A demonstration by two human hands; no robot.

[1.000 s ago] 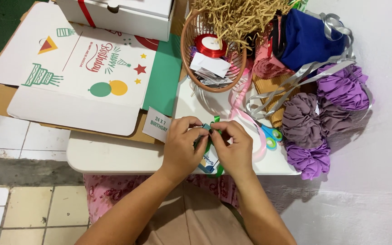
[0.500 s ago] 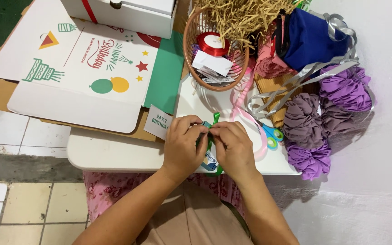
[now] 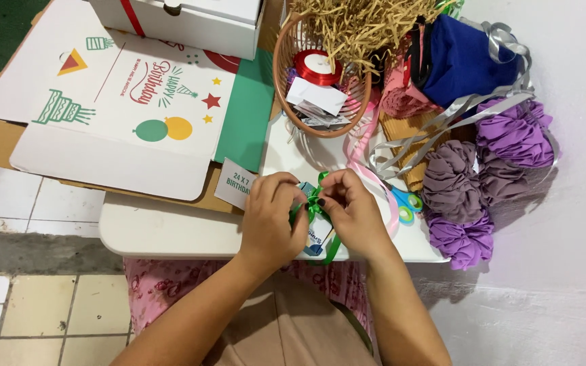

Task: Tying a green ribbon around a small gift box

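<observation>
Both my hands meet over a small white and blue packet (image 3: 318, 238) at the front edge of the white table (image 3: 171, 230). A green ribbon (image 3: 320, 203) runs around the packet. My left hand (image 3: 272, 217) pinches the ribbon from the left. My right hand (image 3: 350, 207) pinches a loop of the same ribbon from the right, fingertips nearly touching the left hand's. The packet is mostly hidden under my fingers.
A flattened white printed cardboard box (image 3: 110, 102) lies at left, beside a green sheet (image 3: 245, 115). A wicker basket (image 3: 286, 74) holds a red ribbon spool (image 3: 317, 66) and straw filler. Pink and silver ribbons, blue-handled scissors (image 3: 405, 202), purple ruffled fabric (image 3: 483, 169) and blue cloth crowd the right.
My hands stay together on the green ribbon; the fingers have shifted slightly, and the ribbon loop now stands up between them.
</observation>
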